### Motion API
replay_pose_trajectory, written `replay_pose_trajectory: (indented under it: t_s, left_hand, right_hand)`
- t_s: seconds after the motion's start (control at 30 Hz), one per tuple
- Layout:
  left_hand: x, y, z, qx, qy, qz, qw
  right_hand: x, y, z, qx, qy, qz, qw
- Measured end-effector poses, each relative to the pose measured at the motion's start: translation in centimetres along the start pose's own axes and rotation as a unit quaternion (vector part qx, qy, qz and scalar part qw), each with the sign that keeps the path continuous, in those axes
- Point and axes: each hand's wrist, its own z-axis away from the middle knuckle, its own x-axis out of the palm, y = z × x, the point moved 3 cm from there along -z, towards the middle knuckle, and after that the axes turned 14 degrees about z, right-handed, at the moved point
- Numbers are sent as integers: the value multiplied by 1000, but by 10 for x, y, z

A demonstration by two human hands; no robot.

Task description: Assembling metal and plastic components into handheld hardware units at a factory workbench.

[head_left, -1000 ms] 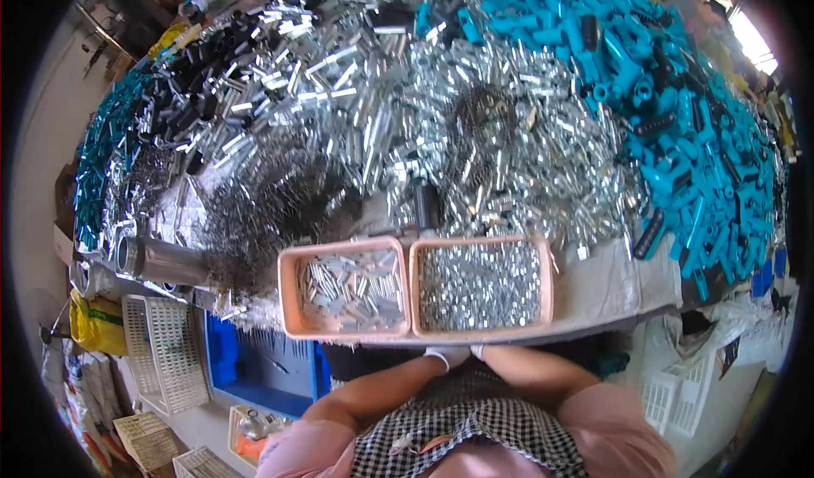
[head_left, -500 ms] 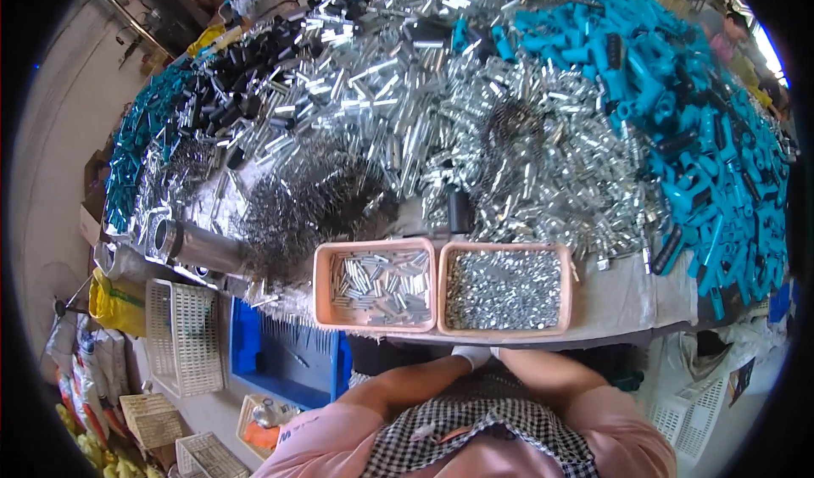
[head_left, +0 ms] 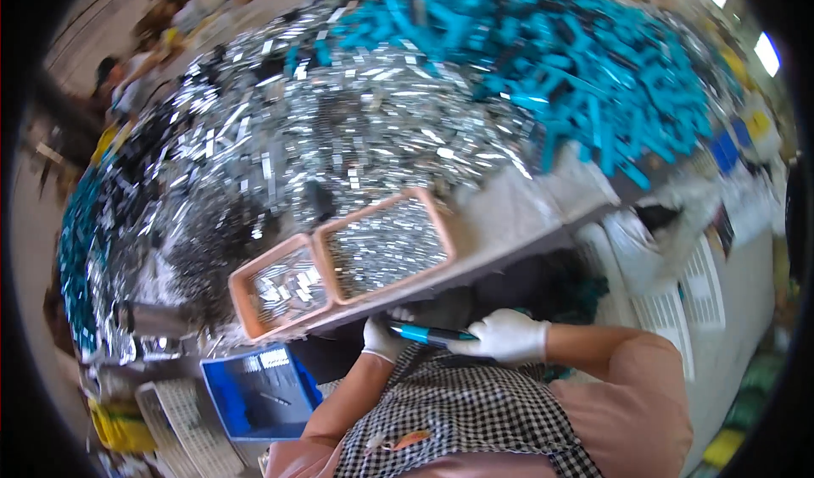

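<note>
two gloved hands are meeting in front of one checkered apron (head_left: 462, 397), and both are gripping a single teal-and-black tool (head_left: 415, 332): the left hand (head_left: 381, 340) is closing around its teal end, while the right hand (head_left: 511, 336) is holding its black end. the tool is lying nearly level between them, just off the near edge of one tabletop (head_left: 513, 211). on that edge two pinkish trays are sitting side by side, a left tray (head_left: 241, 313) and a right tray (head_left: 438, 223), each holding small metal pieces too many to count. behind them two teal heaps are showing, one large right heap (head_left: 593, 79) and one far-left heap (head_left: 78, 240). one blue crate (head_left: 215, 391) is standing below the tabletop.
</note>
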Motion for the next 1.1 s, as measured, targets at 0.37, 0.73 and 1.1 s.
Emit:
replay_pose_trajectory:
  t_s: [0.37, 0.73, 1.1]
  left_hand:
    - [182, -192, 9, -10, -290, -790, 539]
    - [240, -120, -24, 385, -184, -904, 9]
    - [228, -125, -35, 383, -152, -911, -3]
  right_hand:
    - [69, 9, 158, 285, -51, -497, 818]
    - [244, 12, 211, 650, -88, -439, 614]
    - [260, 146, 156, 422, -301, -227, 825]
